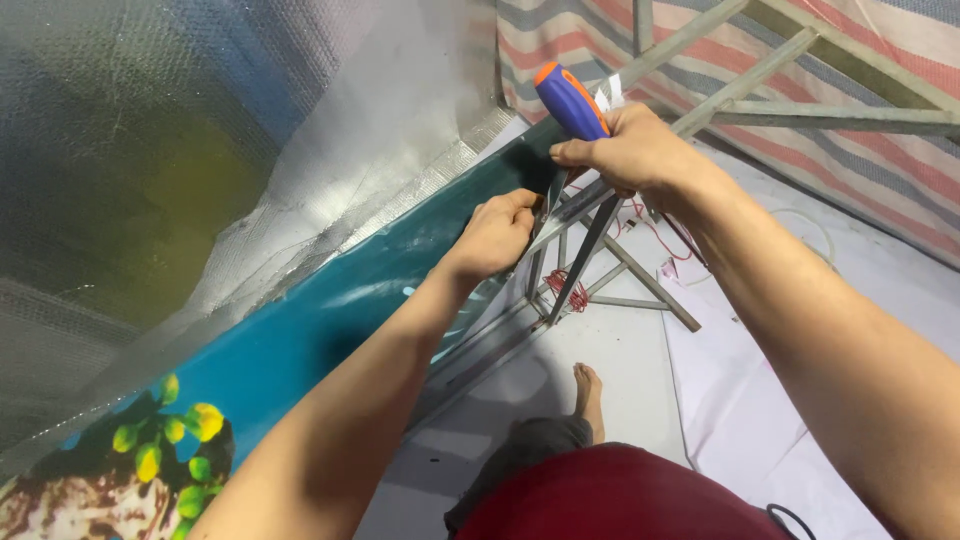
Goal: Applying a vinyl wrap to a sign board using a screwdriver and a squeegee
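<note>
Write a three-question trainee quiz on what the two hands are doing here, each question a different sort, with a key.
1. True or false: the right hand grips a screwdriver with a blue and orange plastic handle.
2. Multiple choice: the left hand rests against A) a red bucket, B) the teal printed sheet and the grey metal angle-bar frame, C) a glass jar.
3. Fill in: behind the frame hangs a tarpaulin striped in red, white and ____.

Key: 1 true; 2 B; 3 blue.
</note>
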